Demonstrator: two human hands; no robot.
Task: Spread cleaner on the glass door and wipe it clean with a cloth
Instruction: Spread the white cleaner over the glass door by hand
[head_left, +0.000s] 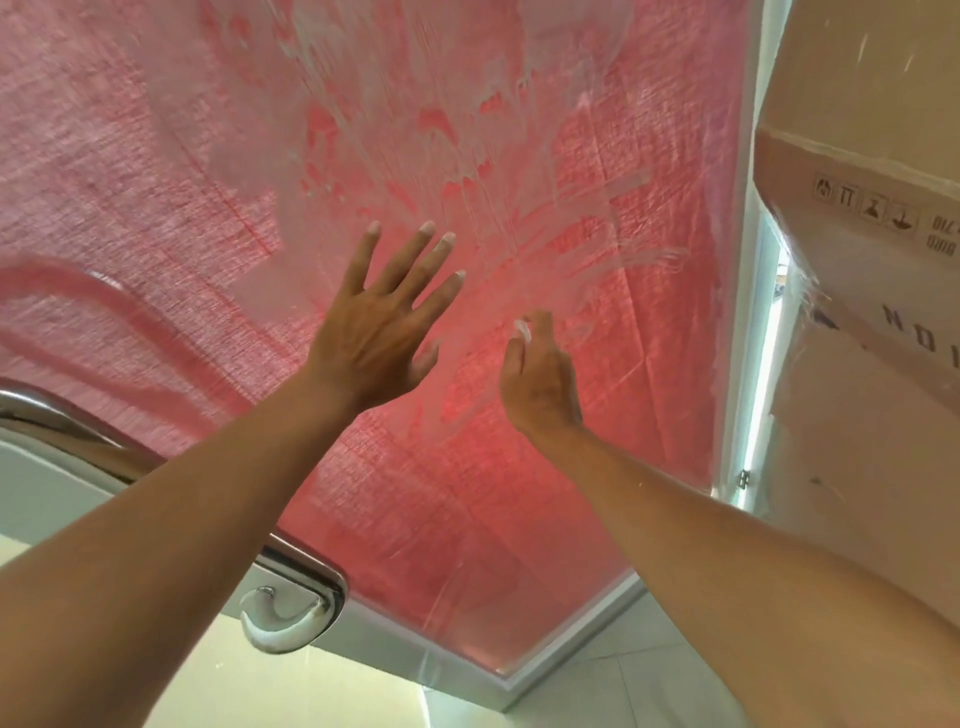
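Our left hand (374, 338) lies flat against the clear glass door panel (519, 493), its grip spread wide, four fingers fanned upward and the thumb out to the side, with white residue on the fingertips (428, 227). Our right hand (540, 384) is just beside it, to the right and a little lower, its grip loosely curled and pinching nothing; a dab of white foamy cleaner (522, 330) clings to a raised fingertip at the glass. Whether that hand actually touches the pane we cannot tell.

Above and around both hands the white cleaner smears (363, 104) cover the upper middle of the glass in streaks and finger-drawn arcs, thick at the top and thinner toward the right edge. Behind the pane hangs a coarse red woven fabric (104, 156) that fills nearly the whole door.

To the left, a curved polished metal handle bar (78, 436) runs under our left forearm and ends in a rounded mount with a hook-shaped piece (280, 618). A white frame strip (743, 312) borders the door on the right, and beyond it stand brown cardboard boxes (857, 260) wrapped in clear film, printed with handling symbols. Pale floor tiles (597, 691) show below.
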